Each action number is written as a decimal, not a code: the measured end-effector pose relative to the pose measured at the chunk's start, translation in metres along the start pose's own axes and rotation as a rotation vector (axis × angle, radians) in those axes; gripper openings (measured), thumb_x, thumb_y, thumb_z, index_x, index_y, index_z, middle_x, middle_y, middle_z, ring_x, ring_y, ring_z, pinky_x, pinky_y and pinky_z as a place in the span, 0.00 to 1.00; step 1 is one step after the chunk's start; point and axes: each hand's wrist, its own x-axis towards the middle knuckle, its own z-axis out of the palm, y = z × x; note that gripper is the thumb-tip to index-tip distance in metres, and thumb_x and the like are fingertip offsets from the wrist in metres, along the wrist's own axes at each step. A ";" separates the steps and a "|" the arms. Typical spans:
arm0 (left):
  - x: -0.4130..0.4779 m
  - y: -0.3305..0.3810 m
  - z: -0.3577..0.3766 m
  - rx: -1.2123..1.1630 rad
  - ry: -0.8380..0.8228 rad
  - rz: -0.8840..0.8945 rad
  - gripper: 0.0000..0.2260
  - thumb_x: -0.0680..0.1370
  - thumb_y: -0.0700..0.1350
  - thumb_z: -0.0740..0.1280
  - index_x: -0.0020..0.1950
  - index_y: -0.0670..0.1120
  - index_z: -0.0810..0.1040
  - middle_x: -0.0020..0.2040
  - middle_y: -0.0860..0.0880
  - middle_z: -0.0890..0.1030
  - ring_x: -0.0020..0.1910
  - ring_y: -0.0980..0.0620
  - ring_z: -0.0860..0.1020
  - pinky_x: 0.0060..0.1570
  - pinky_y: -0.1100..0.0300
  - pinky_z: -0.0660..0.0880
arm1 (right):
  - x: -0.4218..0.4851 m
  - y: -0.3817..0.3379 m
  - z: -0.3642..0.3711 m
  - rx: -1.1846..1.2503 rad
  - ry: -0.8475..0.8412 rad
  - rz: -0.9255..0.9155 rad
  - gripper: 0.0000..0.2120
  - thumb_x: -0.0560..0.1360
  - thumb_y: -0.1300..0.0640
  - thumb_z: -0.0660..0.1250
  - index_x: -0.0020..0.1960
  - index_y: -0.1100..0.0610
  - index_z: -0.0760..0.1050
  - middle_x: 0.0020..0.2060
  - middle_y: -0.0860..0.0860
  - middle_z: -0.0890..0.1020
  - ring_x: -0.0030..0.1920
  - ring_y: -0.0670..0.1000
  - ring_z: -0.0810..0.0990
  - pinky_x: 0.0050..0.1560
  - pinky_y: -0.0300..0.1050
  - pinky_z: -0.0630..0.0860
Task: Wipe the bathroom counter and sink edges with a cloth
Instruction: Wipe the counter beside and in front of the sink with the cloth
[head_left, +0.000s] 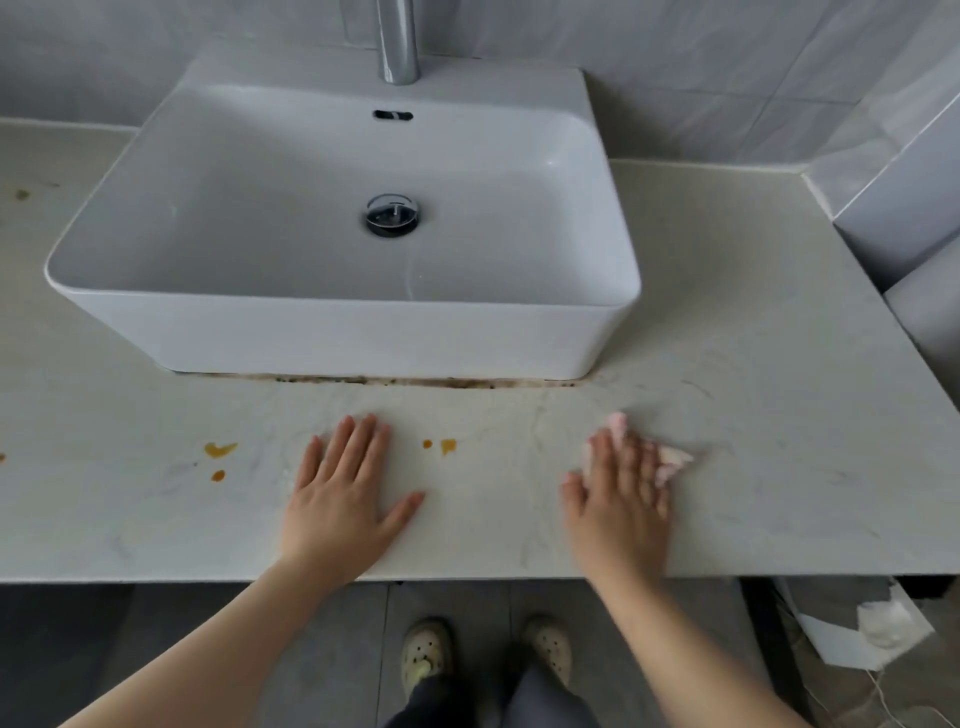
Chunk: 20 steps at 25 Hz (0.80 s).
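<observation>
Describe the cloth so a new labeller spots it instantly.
Start at the white sink on the pale counter. In front of its right corner, the right hand presses flat. The cloth is the pale pink wad peeking out beyond its fingers; the nearby marks are orange stains.

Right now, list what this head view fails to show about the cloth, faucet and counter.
Head view:
Cloth: mostly under the right hand; visible pink edges blurred.
Faucet: top cut off by the upper frame edge.
Counter: left end cut off by the frame; sink hides the strip behind it.
</observation>
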 end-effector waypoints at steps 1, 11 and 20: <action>0.000 0.000 0.001 -0.002 -0.001 0.005 0.37 0.75 0.67 0.42 0.70 0.42 0.68 0.70 0.45 0.69 0.70 0.49 0.62 0.69 0.54 0.46 | -0.005 -0.023 0.004 -0.001 0.005 -0.106 0.30 0.73 0.44 0.50 0.68 0.58 0.71 0.68 0.59 0.71 0.67 0.62 0.70 0.65 0.60 0.66; 0.005 -0.007 0.001 -0.017 0.087 0.053 0.38 0.75 0.68 0.43 0.67 0.42 0.72 0.66 0.44 0.74 0.68 0.48 0.63 0.67 0.51 0.55 | 0.035 0.002 0.000 0.006 0.030 0.083 0.29 0.77 0.43 0.43 0.76 0.53 0.53 0.76 0.55 0.53 0.76 0.57 0.49 0.74 0.55 0.47; 0.006 -0.007 0.004 0.014 0.055 0.046 0.37 0.76 0.67 0.43 0.70 0.42 0.68 0.70 0.45 0.70 0.70 0.49 0.58 0.68 0.51 0.49 | 0.033 -0.039 0.011 -0.035 0.022 -0.584 0.25 0.77 0.45 0.49 0.72 0.50 0.63 0.73 0.50 0.63 0.73 0.56 0.61 0.71 0.56 0.53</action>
